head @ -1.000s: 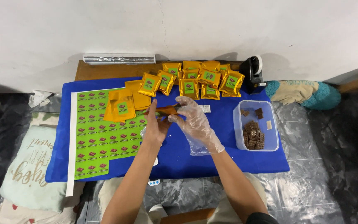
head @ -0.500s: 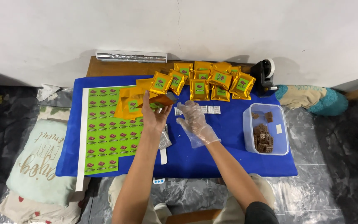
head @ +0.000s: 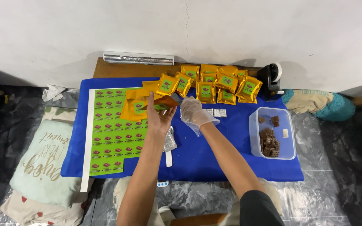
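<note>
My left hand (head: 158, 119) holds up an orange pouch with a green label (head: 164, 102) above the blue table cover (head: 214, 146). My right hand (head: 192, 111), in a clear plastic glove, is at the pouch's open end with its fingers pinched on a small dark piece. Just beyond the hands lies a stack of flat orange pouches (head: 135, 106). Several filled orange pouches (head: 214, 86) stand in a cluster at the back. A small silver packet (head: 170, 142) lies below my left wrist.
A green sticker sheet (head: 112, 134) covers the left part of the cover. A clear plastic tub of brown pieces (head: 271, 134) sits at right. A tape dispenser (head: 271, 79) and a foil roll (head: 139, 58) stand at the back. A cushion (head: 42, 163) lies on the floor left.
My hands with the pouch have stayed close together while the view shifted. The gloved right hand has moved up to the pouch's mouth.
</note>
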